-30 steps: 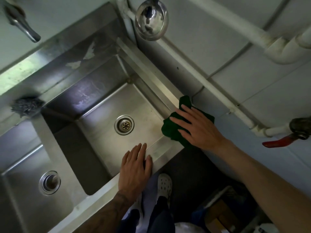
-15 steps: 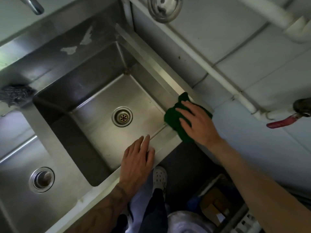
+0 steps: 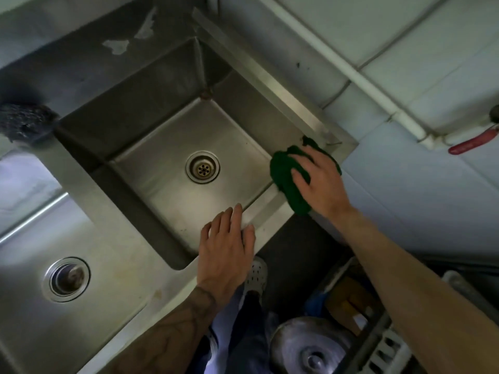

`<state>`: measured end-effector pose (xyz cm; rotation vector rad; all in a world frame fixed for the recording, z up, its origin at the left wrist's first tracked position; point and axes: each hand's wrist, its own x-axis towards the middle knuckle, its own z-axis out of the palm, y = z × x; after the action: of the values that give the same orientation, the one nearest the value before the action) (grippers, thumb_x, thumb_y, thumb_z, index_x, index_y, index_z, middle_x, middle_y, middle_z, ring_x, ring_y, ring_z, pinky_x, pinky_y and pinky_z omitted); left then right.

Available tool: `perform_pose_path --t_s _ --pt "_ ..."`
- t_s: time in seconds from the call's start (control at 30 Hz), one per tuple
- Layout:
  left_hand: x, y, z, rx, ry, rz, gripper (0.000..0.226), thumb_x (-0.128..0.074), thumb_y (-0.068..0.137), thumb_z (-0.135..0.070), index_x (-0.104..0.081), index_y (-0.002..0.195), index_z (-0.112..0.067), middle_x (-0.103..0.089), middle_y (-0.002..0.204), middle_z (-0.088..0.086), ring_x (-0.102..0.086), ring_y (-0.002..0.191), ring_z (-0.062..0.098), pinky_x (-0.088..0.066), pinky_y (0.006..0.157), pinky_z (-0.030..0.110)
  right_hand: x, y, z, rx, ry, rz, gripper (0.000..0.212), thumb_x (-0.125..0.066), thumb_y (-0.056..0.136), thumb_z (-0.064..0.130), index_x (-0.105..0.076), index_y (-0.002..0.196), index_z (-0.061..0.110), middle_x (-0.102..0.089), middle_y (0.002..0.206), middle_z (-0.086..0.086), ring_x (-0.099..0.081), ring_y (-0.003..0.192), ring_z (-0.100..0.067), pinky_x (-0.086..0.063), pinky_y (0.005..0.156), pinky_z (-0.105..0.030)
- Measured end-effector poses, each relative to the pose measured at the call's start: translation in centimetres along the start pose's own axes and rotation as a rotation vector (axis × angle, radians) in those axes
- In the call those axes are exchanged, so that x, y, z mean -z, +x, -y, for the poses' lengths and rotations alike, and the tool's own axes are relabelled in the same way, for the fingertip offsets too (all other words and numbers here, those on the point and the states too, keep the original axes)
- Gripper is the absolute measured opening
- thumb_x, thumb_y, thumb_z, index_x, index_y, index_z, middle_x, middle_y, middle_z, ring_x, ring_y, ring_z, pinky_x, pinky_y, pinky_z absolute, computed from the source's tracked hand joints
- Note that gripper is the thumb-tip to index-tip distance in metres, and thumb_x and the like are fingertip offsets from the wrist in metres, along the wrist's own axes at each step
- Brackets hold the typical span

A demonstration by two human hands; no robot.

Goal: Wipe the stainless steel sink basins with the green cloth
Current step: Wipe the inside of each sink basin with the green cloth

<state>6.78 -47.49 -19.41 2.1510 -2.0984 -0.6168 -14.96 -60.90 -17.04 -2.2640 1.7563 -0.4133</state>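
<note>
At the basin's three-o'clock corner the cloth lies bunched on the rim, pressed under the right hand's spread fingers. At six o'clock of the drain, the left hand rests flat on the rim, fingers straight and close together.

I am in what looks like the wash-up corner of a commercial kitchen. A two-basin stainless steel sink fills my view from 7 to 1 o'clock. A steel-wool scourer sits on its rim at 9 o'clock. A white pipe and a red valve handle cross the tiled wall around 2 o'clock. A large metal lid lies below at 5 o'clock.
</note>
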Motion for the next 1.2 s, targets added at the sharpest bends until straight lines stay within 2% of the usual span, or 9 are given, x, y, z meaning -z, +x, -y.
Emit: perform_pose_path --t_s 0.13,0.3,0.43,0.57,0.67,0.77,0.93,1.03,1.2 --pt "-0.3 0.2 0.1 0.008 -0.018 -0.018 0.054 -0.031 0.111 -0.041 -0.048 0.154 -0.013 -0.062 0.145 0.006 -0.059 0.131 0.024 -0.048 0.107 0.045 -1.9 -3.5 4.7 -0.021 0.02 -0.043 0.04 -0.056 0.105 0.03 -0.064 0.141 0.013 -0.054 0.153 -0.014 -0.048 0.143 -0.032 -0.034 0.122 -0.053" --pt "-0.1 0.5 0.1 0.016 -0.012 0.035 0.053 -0.018 0.11 -0.041 -0.045 0.15 -0.018 -0.058 0.147 0.003 -0.054 0.133 0.021 -0.044 0.111 0.042 -2.7 -5.5 5.7 0.214 0.044 0.069 0.044 -0.05 0.106 0.035 -0.062 0.143 0.014 -0.054 0.154 -0.012 -0.047 0.146 -0.028 -0.036 0.122 -0.049" --pt "-0.3 0.3 0.0 0.028 -0.025 -0.002 0.059 -0.019 0.109 -0.041 -0.044 0.157 -0.015 -0.06 0.147 0.005 -0.057 0.132 0.022 -0.047 0.111 0.044 -0.7 -0.9 0.9 0.028 0.028 0.014 0.039 -0.059 0.104 0.025 -0.066 0.139 0.008 -0.058 0.149 -0.017 -0.053 0.138 -0.035 -0.041 0.116 -0.055" --pt "0.0 0.0 0.0 0.033 -0.064 -0.005 0.062 -0.017 0.108 -0.041 -0.044 0.157 -0.014 -0.057 0.152 0.006 -0.055 0.137 0.022 -0.044 0.116 0.043 -1.6 -2.1 2.6 -0.072 0.052 -0.059 0.04 -0.059 0.103 0.03 -0.066 0.138 0.013 -0.057 0.149 -0.013 -0.05 0.139 -0.031 -0.035 0.12 -0.046" --pt "0.2 -0.5 0.3 0.007 -0.062 0.012 0.06 -0.014 0.109 -0.036 -0.044 0.155 -0.012 -0.052 0.155 0.006 -0.05 0.142 0.023 -0.038 0.12 0.04 -3.3 -6.2 6.5 0.069 0.082 0.007 0.043 -0.05 0.106 0.038 -0.06 0.143 0.018 -0.051 0.155 -0.009 -0.043 0.146 -0.025 -0.029 0.125 -0.046" --pt "0.9 -1.8 1.3 -0.025 -0.047 -0.009 0.058 -0.018 0.109 -0.035 -0.051 0.149 -0.008 -0.057 0.149 0.011 -0.053 0.138 0.029 -0.04 0.119 0.045 -3.1 -6.0 5.3 0.212 0.042 0.071 0.045 -0.049 0.106 0.038 -0.059 0.145 0.017 -0.051 0.156 -0.01 -0.043 0.147 -0.026 -0.03 0.125 -0.045" --pt "1.6 -6.7 5.8 -0.035 0.138 -0.085 0.057 -0.035 0.108 -0.04 -0.061 0.144 -0.004 -0.058 0.151 0.02 -0.054 0.143 0.039 -0.042 0.119 0.059 -1.6 -2.6 3.3 -0.064 0.05 -0.035 0.039 -0.064 0.103 0.024 -0.066 0.138 0.009 -0.057 0.149 -0.017 -0.05 0.138 -0.037 -0.037 0.118 -0.052" --pt "1.4 -9.3 8.7 -0.012 0.165 -0.118 0.058 -0.034 0.109 -0.042 -0.06 0.145 -0.004 -0.052 0.157 0.02 -0.048 0.148 0.038 -0.034 0.123 0.058 -3.0 -5.4 7.0 -0.089 0.069 -0.044 0.04 -0.061 0.103 0.03 -0.064 0.14 0.015 -0.053 0.151 -0.013 -0.045 0.142 -0.032 -0.034 0.121 -0.055" --pt "1.2 -10.8 11.2 -0.068 0.132 -0.116 0.057 -0.032 0.111 -0.039 -0.053 0.152 -0.005 -0.042 0.166 0.015 -0.035 0.157 0.03 -0.029 0.127 0.057 -7.4 -13.3 16.1 0.124 0.103 0.045 0.043 -0.054 0.105 0.037 -0.061 0.144 0.021 -0.049 0.157 -0.009 -0.042 0.149 -0.027 -0.028 0.126 -0.046"
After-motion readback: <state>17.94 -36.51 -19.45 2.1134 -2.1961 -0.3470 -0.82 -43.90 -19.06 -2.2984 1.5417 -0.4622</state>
